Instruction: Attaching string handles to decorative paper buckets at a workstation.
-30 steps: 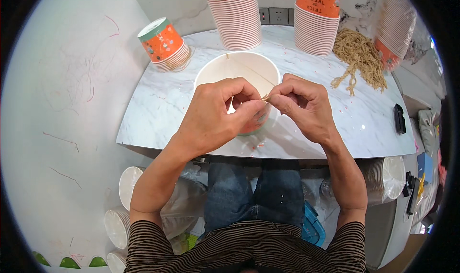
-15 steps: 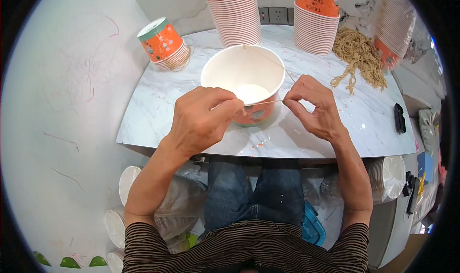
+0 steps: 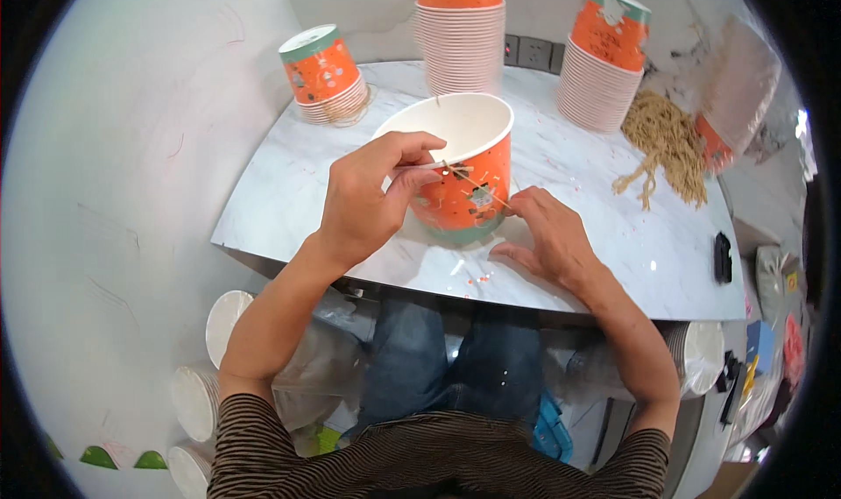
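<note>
A large orange paper bucket (image 3: 477,179) with a white inside and a green base stands tilted near the table's front edge. My left hand (image 3: 368,197) grips its near left rim, fingers over the inside and thumb against the outer wall. From a spot at the near rim, thin twine (image 3: 480,186) runs straight down the outside to my right hand (image 3: 556,236). The twine meets the fingertips of that hand, while its thumb is stretched apart, low beside the bucket. Another bit of twine shows at the far rim.
Behind stand stacked paper buckets (image 3: 460,48), another stack (image 3: 600,83) to the right and a short upturned stack (image 3: 328,74) at left. A heap of tan twine (image 3: 661,140) lies on the marble-patterned table (image 3: 604,236). A black object (image 3: 723,258) sits near the right edge.
The bucket has tipped, showing more of its orange side. My left hand has moved onto the rim, and my right hand has dropped lower with its thumb spread. The view has shifted and turned slightly.
</note>
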Tool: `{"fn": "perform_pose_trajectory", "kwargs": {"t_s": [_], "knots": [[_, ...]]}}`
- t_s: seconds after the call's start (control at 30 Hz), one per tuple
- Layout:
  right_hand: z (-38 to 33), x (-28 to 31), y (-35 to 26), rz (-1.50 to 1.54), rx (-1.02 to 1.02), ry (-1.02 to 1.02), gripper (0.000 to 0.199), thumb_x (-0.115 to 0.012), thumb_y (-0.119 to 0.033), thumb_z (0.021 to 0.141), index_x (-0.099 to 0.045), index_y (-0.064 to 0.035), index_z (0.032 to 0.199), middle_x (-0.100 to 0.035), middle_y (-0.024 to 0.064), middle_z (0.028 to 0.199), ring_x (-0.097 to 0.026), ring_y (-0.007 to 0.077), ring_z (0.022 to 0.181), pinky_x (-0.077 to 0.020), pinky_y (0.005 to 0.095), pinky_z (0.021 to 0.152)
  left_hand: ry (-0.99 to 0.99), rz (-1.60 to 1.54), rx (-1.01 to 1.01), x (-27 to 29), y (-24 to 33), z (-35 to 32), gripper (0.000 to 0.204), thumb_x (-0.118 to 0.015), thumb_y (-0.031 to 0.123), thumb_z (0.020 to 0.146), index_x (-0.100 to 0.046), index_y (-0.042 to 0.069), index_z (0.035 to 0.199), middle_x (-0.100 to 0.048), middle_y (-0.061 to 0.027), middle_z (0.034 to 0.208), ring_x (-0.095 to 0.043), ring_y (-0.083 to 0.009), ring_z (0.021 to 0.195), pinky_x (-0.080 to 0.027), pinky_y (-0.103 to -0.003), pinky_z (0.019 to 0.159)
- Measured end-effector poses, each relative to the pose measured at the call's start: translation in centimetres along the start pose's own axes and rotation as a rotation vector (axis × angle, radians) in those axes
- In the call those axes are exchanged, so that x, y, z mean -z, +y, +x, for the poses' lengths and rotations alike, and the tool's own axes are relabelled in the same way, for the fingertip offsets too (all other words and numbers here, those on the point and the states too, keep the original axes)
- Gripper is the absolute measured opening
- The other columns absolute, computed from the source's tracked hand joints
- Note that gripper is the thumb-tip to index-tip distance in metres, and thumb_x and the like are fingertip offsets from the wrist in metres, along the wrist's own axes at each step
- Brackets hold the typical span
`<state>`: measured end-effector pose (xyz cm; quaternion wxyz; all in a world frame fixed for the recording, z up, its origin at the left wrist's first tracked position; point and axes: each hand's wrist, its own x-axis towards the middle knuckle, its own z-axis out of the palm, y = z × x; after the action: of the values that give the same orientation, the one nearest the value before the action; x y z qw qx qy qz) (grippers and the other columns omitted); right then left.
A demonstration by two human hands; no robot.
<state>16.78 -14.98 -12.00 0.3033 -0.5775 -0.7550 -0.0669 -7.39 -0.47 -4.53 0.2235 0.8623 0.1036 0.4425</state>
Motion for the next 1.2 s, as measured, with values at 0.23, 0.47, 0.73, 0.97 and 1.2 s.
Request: {"fn": "perform_pose_trajectory", "kwargs": {"t_s": [0.23, 0.47, 0.73, 0.97, 1.2], "knots": [[3.8, -0.4, -0.5, -0.108, -0.007, 0.151, 0.058, -0.089, -0.013, 0.072, -0.059, -0.0091, 0.121, -0.067, 0.0086, 0.101, -0.068, 0.0286, 0.091, -0.0553, 0.04, 0.076, 0.065, -0.362, 0.451, 3.6, -0.7, 1.2, 0.022, -0.068, 0.0, 0.098, -0.07, -0.002, 0.12, -0.073, -0.0054, 0.093, -0.068, -0.008, 0.082, -0.056, -0.023, 0.073], [12.0, 0.2, -3.2, 0.287, 0.006, 0.167, 0.028, -0.08, -0.008, 0.088, -0.072, -0.0026, 0.115, -0.06, 0.008, 0.08, -0.06, 0.0176, 0.071, -0.0515, 0.0312, 0.067, 0.221, -0.273, 0.445, 8.1, -11.0, -0.2, 0.031, -0.062, 0.02, 0.107, -0.062, -0.001, 0.13, -0.072, -0.0058, 0.104, -0.067, -0.0103, 0.095, -0.056, -0.028, 0.082], [32.2, 1.4, -0.7, 0.936, -0.372, 0.373, 0.039, -0.069, -0.034, 0.099, -0.072, 0.0017, 0.113, -0.069, 0.0046, 0.098, -0.063, 0.0128, 0.085, -0.0552, 0.0312, 0.071, 0.311, 0.406, 0.516, 11.4, -26.8, -2.4, 0.04, -0.066, 0.009, 0.097, -0.055, 0.002, 0.135, -0.066, -0.0189, 0.127, -0.061, -0.0394, 0.119, -0.051, -0.046, 0.103], [47.7, -2.7, 4.5, 0.771, -0.45, 0.274, 0.041, -0.069, -0.039, 0.096, -0.071, 0.0009, 0.1, -0.063, 0.0031, 0.086, -0.063, 0.0152, 0.078, -0.0583, 0.0293, 0.066, 0.173, 0.686, 0.32, 10.7, -31.9, -3.2, 0.055, -0.063, -0.004, 0.089, -0.051, 0.001, 0.143, -0.051, -0.0217, 0.149, -0.049, -0.0396, 0.138, -0.048, -0.049, 0.109], [54.4, -7.0, 9.3, 0.641, -0.41, 0.091, 0.033, -0.074, -0.04, 0.095, -0.073, -0.0088, 0.086, -0.059, -0.003, 0.074, -0.053, 0.008, 0.063, -0.047, 0.024, 0.062, 0.034, 0.629, 0.384, 9.7, -31.3, -2.6, 0.076, -0.062, -0.005, 0.093, -0.03, 0.008, 0.161, -0.03, -0.0221, 0.165, -0.037, -0.0417, 0.148, -0.041, -0.049, 0.12]]}}
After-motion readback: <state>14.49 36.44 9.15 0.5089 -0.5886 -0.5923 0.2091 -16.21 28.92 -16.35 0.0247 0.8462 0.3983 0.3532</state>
